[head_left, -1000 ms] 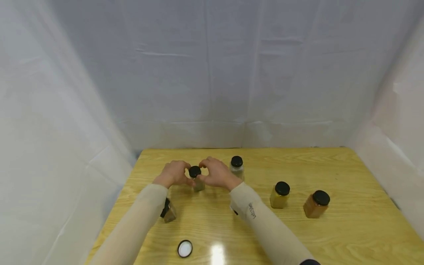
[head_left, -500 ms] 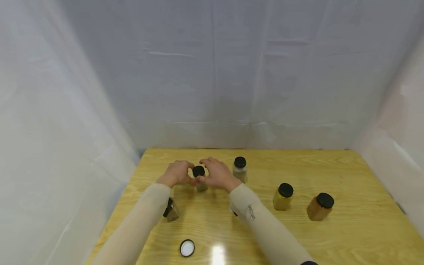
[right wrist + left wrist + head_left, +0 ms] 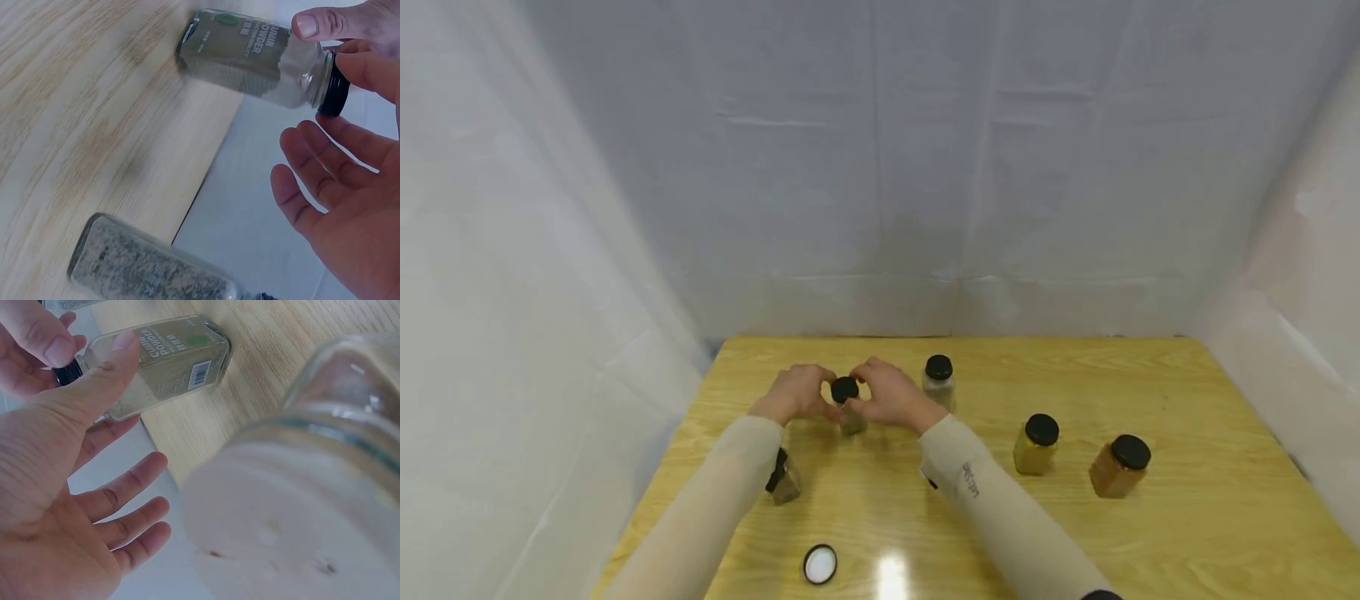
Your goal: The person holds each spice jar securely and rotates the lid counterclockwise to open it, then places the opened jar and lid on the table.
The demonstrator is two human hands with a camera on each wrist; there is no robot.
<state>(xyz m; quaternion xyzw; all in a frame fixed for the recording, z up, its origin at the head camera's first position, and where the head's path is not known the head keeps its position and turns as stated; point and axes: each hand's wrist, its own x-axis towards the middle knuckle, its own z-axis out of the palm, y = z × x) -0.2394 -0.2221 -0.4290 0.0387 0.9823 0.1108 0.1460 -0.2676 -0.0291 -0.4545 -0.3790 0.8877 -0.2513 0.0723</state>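
A clear glass jar of cumin powder (image 3: 181,359) stands on the table toward the back left, its label legible in both wrist views. My left hand (image 3: 801,392) holds the body, thumb laid along the glass and the lower fingers spread away from it. Around the black lid (image 3: 335,87), the thumb and forefinger of my right hand (image 3: 891,396) pinch, while its other fingers stay loosely extended. The lid sits on the jar's neck. Just right of my right hand is a jar with grey-white speckled contents (image 3: 150,262), capped in black.
A yellow jar (image 3: 1034,450) and an orange-brown jar (image 3: 1116,473) stand at the right. Beside my left sleeve is a jar (image 3: 786,483), partly hidden; a pale-mouthed jar (image 3: 281,519) looms close in the left wrist view. A loose lid (image 3: 820,564) lies white side up in front.
The head view sways slightly and returns. Both hands keep their places at the cumin jar, and the other jars and the loose lid stay where they were.
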